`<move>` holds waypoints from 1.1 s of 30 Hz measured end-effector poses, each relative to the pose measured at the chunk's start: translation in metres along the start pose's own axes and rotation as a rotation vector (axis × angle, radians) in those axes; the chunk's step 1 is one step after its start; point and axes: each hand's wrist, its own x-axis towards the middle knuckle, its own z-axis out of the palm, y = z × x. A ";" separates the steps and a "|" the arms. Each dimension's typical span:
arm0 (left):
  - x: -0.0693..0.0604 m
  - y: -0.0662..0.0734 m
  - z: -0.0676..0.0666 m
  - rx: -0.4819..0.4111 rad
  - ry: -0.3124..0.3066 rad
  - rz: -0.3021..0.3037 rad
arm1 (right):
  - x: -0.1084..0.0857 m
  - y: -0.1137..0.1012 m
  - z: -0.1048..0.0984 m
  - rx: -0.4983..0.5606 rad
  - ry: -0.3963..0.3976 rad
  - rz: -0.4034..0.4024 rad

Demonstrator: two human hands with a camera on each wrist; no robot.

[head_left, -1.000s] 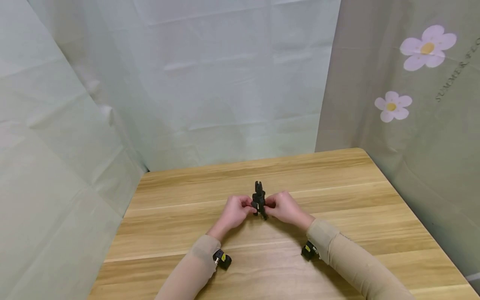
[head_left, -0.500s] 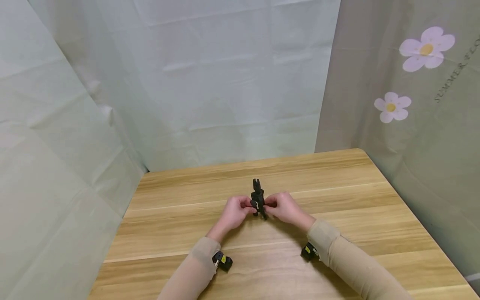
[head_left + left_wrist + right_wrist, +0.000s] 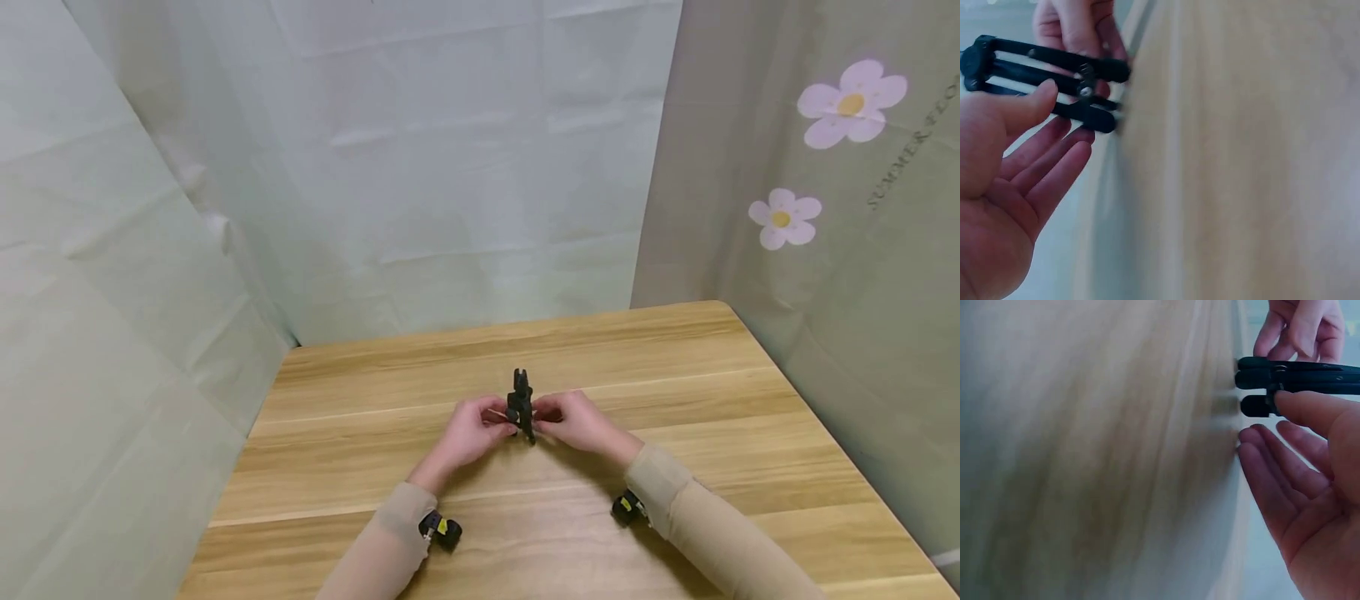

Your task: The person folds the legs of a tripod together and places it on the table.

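A small black tripod (image 3: 521, 402) stands roughly upright between the hands near the middle of the wooden table (image 3: 360, 467). In the left wrist view, the tripod's legs (image 3: 1041, 76) lie close together, with a brace and a screw near the feet. My left hand (image 3: 469, 430) pinches one leg between thumb and fingers. From the other side, my right hand (image 3: 579, 422) pinches a leg, its thumb pressing close to a rubber foot in the right wrist view, where the remaining fingers (image 3: 1272, 481) extend below. Whether the feet touch the table cannot be made out.
Pale cloth hangs behind the table (image 3: 465, 167) and at the left. A printed cloth with flowers (image 3: 782, 219) hangs at the right. A small black camera is strapped to each wrist, over beige sleeves (image 3: 720, 533).
The tripod has shifted slightly right and toward me, turning a little. Both hands have followed with small movements and keep their grip. The head view has tilted slightly.
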 end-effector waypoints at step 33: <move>0.034 0.104 -0.058 0.623 -0.201 0.591 | -0.037 -0.026 0.016 -0.109 0.119 0.053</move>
